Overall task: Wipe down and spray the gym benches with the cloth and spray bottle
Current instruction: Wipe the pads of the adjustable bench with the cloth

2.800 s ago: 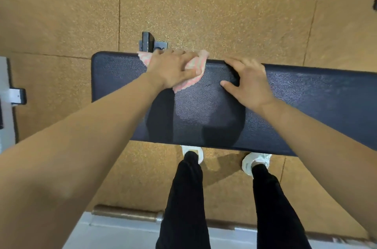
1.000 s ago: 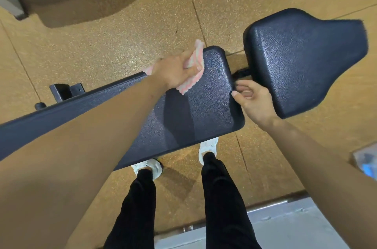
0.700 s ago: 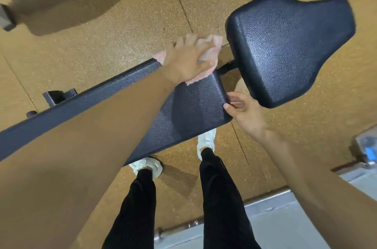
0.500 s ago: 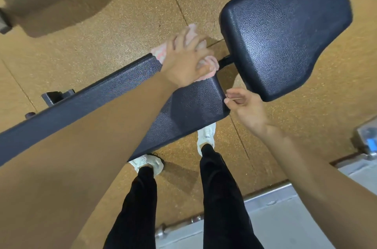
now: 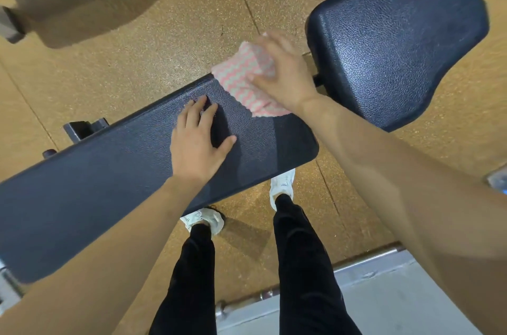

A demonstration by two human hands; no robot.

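The black gym bench has a long pad running from lower left to centre and a separate wider seat pad at upper right. A pink-and-white patterned cloth lies over the far end corner of the long pad. My right hand is on top of the cloth and holds it, its fingertips blurred. My left hand rests flat on the long pad with straight, spread fingers, just left of the cloth. I cannot make out a spray bottle for certain.
Brown speckled rubber floor surrounds the bench. My legs and white shoes stand at its near side. A metal strip and grey floor lie behind me. A blurred clear-and-blue object sits at the right edge. The bench's frame foot sticks out at left.
The cloth has passed from my left hand to my right hand at the pad's end. My left hand has moved back and lies flat on the long pad.
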